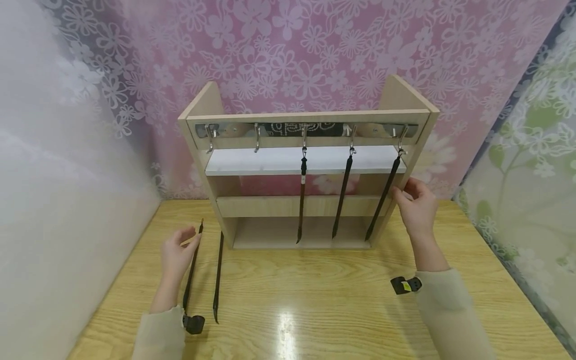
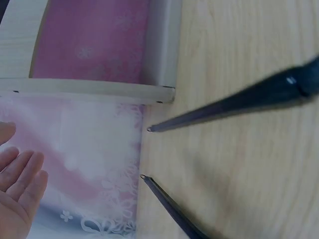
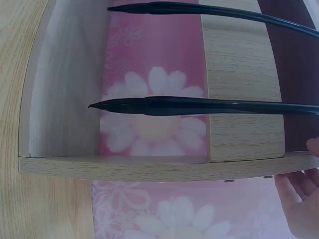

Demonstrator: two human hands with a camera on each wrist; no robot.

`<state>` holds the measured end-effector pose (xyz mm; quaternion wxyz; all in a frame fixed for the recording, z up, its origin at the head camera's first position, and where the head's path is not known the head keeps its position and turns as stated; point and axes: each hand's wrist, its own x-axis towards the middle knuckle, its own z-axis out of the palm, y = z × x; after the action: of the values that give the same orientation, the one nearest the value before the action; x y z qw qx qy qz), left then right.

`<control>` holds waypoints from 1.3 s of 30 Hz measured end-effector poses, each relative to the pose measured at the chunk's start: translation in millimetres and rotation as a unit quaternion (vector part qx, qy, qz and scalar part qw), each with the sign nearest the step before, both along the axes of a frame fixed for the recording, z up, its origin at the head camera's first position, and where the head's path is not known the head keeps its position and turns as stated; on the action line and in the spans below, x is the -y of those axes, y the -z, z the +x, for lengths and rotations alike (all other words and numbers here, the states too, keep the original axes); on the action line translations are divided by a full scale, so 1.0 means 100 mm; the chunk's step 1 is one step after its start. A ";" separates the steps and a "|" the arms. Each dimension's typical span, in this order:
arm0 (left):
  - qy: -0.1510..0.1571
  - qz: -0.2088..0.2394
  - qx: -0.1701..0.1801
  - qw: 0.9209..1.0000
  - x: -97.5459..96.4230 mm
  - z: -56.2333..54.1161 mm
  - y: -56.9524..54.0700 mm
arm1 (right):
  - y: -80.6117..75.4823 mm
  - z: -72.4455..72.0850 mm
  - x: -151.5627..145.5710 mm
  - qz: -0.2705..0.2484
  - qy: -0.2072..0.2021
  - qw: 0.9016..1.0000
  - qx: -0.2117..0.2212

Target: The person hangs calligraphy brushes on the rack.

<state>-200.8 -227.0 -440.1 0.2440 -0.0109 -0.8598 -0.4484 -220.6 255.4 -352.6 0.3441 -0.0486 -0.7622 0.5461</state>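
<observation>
Between the table's [image 1: 333, 295] left edge and the rack [image 1: 256, 206], two brushes [image 1: 218, 280] are laid: likely light, stiff, slick, best gripped mid-handle. By the left hand [image 1: 177, 252], fingers loosely parted, nothing is held; the rack's right edge is pinched by the right hand [image 1: 418, 207].

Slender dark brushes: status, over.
Left hand holding nothing, near two slender dark brushes; right hand gripping pale wooden rack; three more brushes hanging; nothing visibly blocking.

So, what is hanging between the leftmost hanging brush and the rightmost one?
In the head view, one more brush hangs between them, on its own hook.
</observation>
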 end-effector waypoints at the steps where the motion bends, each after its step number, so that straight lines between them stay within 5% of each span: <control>1: 0.001 -0.003 0.008 1.000 0.01 0.00 0.02 | 0.00 0.00 0.00 -0.001 0.000 1.000 0.000; 16: -0.007 -0.069 0.147 0.987 0.23 0.05 0.19 | -0.03 -0.02 -0.02 -0.007 0.004 1.000 0.007; 29: 0.004 -0.112 0.220 0.969 0.30 0.06 0.28 | -0.02 -0.03 -0.05 -0.011 -0.001 1.000 0.012; 39: 0.016 -0.137 0.243 0.960 0.31 0.02 0.36 | -0.12 0.07 0.03 -0.012 -0.011 1.000 0.001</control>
<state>-198.6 -257.7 -475.7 0.0166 0.0517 -0.9460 -0.3196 -213.2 252.0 -340.2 0.3364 -0.0446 -0.7565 0.5591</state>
